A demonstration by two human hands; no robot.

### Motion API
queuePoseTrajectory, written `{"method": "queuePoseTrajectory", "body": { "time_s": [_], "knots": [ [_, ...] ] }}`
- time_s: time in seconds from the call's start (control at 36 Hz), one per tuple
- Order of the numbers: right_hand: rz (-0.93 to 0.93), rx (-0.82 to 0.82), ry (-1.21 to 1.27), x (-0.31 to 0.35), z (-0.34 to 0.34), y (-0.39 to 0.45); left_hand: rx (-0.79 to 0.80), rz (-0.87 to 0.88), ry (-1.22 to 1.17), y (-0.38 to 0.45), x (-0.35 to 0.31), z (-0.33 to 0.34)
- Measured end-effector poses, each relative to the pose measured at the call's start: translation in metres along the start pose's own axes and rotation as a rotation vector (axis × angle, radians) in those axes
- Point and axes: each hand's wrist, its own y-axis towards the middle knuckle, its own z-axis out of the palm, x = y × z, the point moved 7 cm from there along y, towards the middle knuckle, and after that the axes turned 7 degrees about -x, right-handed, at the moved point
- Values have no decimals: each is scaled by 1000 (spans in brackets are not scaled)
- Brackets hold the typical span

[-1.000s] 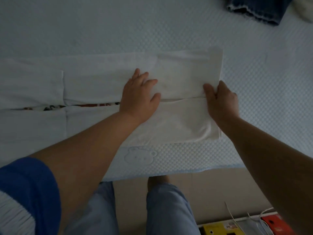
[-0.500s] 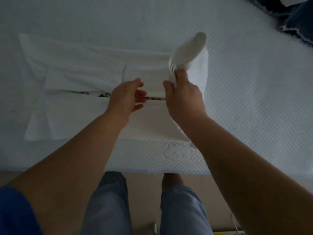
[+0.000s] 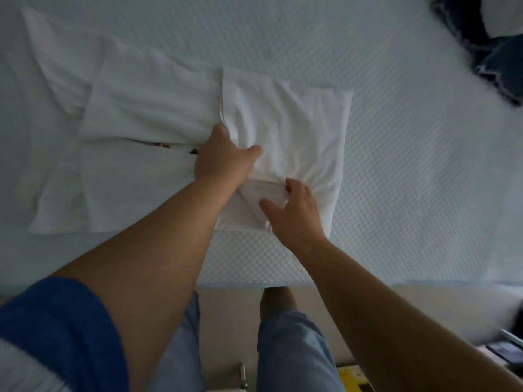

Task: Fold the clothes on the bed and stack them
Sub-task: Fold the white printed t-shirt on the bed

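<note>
- Nearest you, below both wrists, your legs in light blue trousers (image 3: pixel 294 349) stand on the pale floor (image 3: pixel 226 321), hard against the near edge of the bed (image 3: pixel 424 165).
- Your blue sleeve (image 3: pixel 56 335) fills the lower left corner, on the left arm.
- Your right hand (image 3: pixel 294 213) rests on the near edge of the white garment (image 3: pixel 147 114). Its fingertips pinch a small bunched fold of the cloth and its thumb is spread out to the left over the layer beneath, so this hand is gripping fabric.
- Wrinkles fan outward from that pinch, up and to the right across the folded-over panel (image 3: pixel 291 128).
- Just beyond and to the left of the pinch, your left hand (image 3: pixel 223 159) presses down on the same garment. The thumb lies out to the right on the panel; the fingers run under or along the panel's left edge, and you cannot tell whether they curl round it.
- Left of the left hand, a narrow gap between two white layers shows a strip of coloured print (image 3: pixel 169 145).
- Further left of both hands the rest of the garment lies spread flat, with a sleeve-like part reaching toward the far left corner.
- Far off to the right, well apart from both hands, a dark blue denim piece (image 3: pixel 495 60) lies at the bed's far corner.
</note>
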Motion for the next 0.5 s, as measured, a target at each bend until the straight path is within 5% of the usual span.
{"method": "queuePoseTrajectory", "body": {
  "time_s": [0.08, 0.17, 0.31, 0.42, 0.5],
  "knots": [
    [201, 21, 276, -18, 6, -3, -27, 41, 84, -1, -1, 0],
    [190, 102, 493, -15, 20, -7, -69, 114, 25, -4, -7, -10],
    [-216, 263, 208, 5, 45, -37, -113, 292, -29, -16, -15, -31],
    [-441, 354, -98, -4, 54, -52, -50, 124, 38, -9, 10, -30],
    [-483, 96, -53, -14, 22, -43, -52, 40, 28, -8, 15, -25]
  ]
}}
